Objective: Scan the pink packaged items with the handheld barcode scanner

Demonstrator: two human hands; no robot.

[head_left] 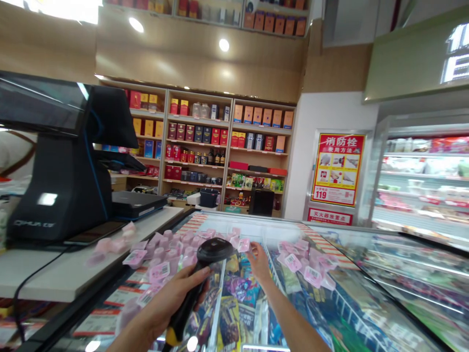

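One black barcode scanner (214,249) gripped in the left hand (183,291), lower centre of the frame. Just right of it, a small pink cup (244,245) pinched in the right hand (259,264). Apparently mid-scan; presumably calling next for steady aim at the cup. On both sides, more pink cups (314,275) loose on a glass freezer top (264,226). Far off, above centre: shelves (229,128) of boxed goods (258,116).
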